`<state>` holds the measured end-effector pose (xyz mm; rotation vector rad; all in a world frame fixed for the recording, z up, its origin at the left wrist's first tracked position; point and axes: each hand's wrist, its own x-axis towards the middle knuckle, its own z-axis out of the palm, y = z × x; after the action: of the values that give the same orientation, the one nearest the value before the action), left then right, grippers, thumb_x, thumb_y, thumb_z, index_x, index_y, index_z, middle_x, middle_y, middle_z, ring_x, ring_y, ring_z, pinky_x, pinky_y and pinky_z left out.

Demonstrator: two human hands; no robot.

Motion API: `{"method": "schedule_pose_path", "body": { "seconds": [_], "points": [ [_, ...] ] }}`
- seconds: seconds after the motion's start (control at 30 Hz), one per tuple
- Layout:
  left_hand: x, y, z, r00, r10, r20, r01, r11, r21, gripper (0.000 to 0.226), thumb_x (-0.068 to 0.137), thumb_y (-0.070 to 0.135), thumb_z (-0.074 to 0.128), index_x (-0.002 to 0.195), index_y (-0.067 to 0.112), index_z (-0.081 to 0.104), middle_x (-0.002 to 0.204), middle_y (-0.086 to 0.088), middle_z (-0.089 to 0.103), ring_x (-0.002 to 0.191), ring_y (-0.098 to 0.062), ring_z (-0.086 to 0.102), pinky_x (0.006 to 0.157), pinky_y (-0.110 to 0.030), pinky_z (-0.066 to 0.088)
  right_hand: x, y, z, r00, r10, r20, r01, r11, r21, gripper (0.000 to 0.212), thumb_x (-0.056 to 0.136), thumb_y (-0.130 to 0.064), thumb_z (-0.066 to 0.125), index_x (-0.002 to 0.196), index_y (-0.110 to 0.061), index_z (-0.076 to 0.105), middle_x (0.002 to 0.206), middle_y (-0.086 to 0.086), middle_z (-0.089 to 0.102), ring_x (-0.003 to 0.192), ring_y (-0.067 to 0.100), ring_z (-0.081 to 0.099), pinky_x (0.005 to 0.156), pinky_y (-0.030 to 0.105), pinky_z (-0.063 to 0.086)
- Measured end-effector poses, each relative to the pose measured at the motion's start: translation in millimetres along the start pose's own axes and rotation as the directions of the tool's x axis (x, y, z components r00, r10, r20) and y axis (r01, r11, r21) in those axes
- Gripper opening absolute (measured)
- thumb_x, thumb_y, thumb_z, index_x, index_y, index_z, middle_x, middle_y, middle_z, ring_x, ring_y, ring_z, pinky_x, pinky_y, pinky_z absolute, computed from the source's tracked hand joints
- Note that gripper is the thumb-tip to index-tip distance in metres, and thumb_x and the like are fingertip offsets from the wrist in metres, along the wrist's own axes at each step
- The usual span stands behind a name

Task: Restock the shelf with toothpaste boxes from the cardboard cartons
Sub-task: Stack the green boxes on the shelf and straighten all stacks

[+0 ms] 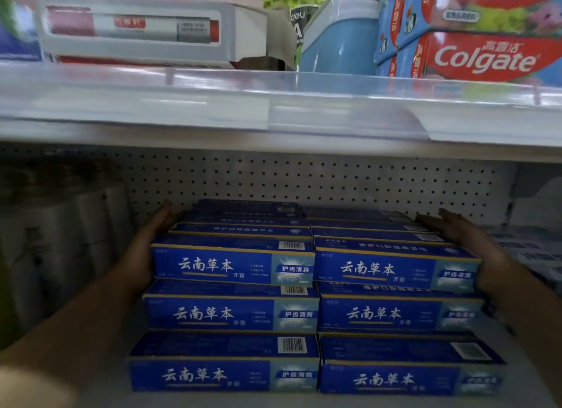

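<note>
Two columns of blue toothpaste boxes (pixel 231 267), three tiers high, fill the lower shelf (pixel 273 400) before a pegboard back panel (pixel 304 179); left hand (pixel 146 243) and right hand (pixel 474 240), fingers extended flat, press the top tier's outer ends

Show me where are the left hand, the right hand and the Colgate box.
left hand (pixel 143 249): head view, back of hand.
right hand (pixel 474 240): head view, back of hand.
Colgate box (pixel 486 59): head view, red front face.
</note>
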<state>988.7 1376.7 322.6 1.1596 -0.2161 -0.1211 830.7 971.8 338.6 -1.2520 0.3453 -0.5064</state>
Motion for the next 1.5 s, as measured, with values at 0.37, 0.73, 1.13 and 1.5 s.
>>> {"method": "schedule_pose_path", "body": {
  "seconds": [0.37, 0.73, 1.13, 1.5],
  "points": [
    [-42, 7, -1, 0.997, -0.025, 0.068, 0.005, 0.961, 0.276, 0.049, 0.072, 0.025, 0.068, 0.119, 0.028, 0.055, 0.103, -0.007, 0.067, 0.078, -0.021, 0.071, 0.06, -0.034, 0.058, -41, 1, -8, 0.949, -0.09, 0.302, 0.153, 0.97, -0.192, 0.066, 0.061, -0.036, 0.071, 0.123, -0.017, 0.056, 0.115, 0.006, 0.067, 0.084, 0.021, 0.07, 0.058, 0.031, 0.059],
    [-53, 8, 11, 0.968, 0.246, 0.043, -0.211, 0.71, 0.672, 0.04, 0.072, 0.019, 0.078, 0.103, 0.03, 0.056, 0.111, 0.0, 0.057, 0.093, -0.018, 0.059, 0.074, -0.03, 0.05, -55, 5, 7, 0.949, -0.264, 0.174, 0.316, 0.828, -0.463, 0.096, 0.039, -0.068, 0.081, 0.123, -0.031, 0.053, 0.133, 0.001, 0.051, 0.116, 0.026, 0.051, 0.093, 0.038, 0.042],
    [-51, -6, 42, 0.864, 0.482, 0.143, -0.269, 0.202, 0.942, 0.069, 0.064, 0.043, 0.082, 0.121, 0.015, 0.055, 0.124, -0.006, 0.055, 0.112, -0.023, 0.052, 0.09, -0.037, 0.047, -43, 18, 28, 0.928, -0.372, -0.007, 0.289, 0.732, -0.618, 0.045, 0.064, -0.026, 0.084, 0.098, -0.012, 0.058, 0.104, 0.004, 0.06, 0.091, 0.021, 0.059, 0.08, 0.031, 0.047],
    [-82, -12, 40, 0.838, 0.48, 0.257, -0.299, 0.01, 0.954, 0.104, 0.05, 0.079, 0.061, 0.138, 0.029, 0.036, 0.152, -0.001, 0.018, 0.137, -0.023, 0.009, 0.106, -0.061, 0.024, -82, 28, 23, 0.907, -0.421, -0.029, 0.258, 0.607, -0.751, 0.092, 0.073, -0.042, 0.075, 0.146, -0.016, 0.026, 0.153, 0.005, 0.016, 0.141, 0.02, 0.011, 0.109, 0.041, 0.026]
  ]
}}
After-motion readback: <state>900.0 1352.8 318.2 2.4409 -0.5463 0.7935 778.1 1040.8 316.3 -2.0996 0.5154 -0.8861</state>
